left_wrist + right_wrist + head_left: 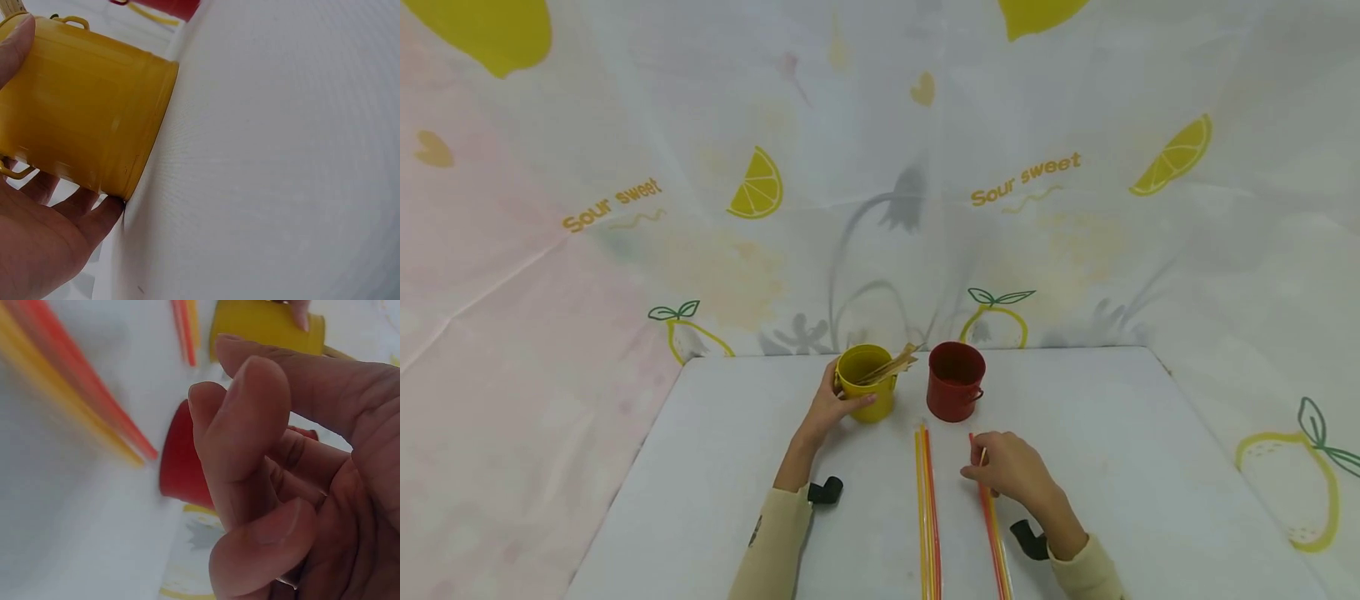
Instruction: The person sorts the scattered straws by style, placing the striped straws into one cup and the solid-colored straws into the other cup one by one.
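Observation:
My left hand (pixel 831 408) grips a yellow bucket (pixel 877 408) from its left side, thumb across the front. Thin pale wooden sticks (pixel 891 367) lean out over its right rim. In the left wrist view, fingers curl round the yellow bucket (pixel 81 100), low near its base. My right hand (pixel 1015 471) hovers over a bundle of red and yellow sticks (pixel 991 525), its fingers loosely bent. The right wrist view shows nothing held in the right hand (pixel 281 456), with the striped sticks (pixel 81 381) apart from it.
A red bucket (pixel 953 396) stands right of the yellow one, its handle on the right. Another bundle of yellow and red sticks (pixel 928 508) lies between my forearms on the white table (pixel 715 467). A lemon-patterned cloth (pixel 880 250) hangs behind.

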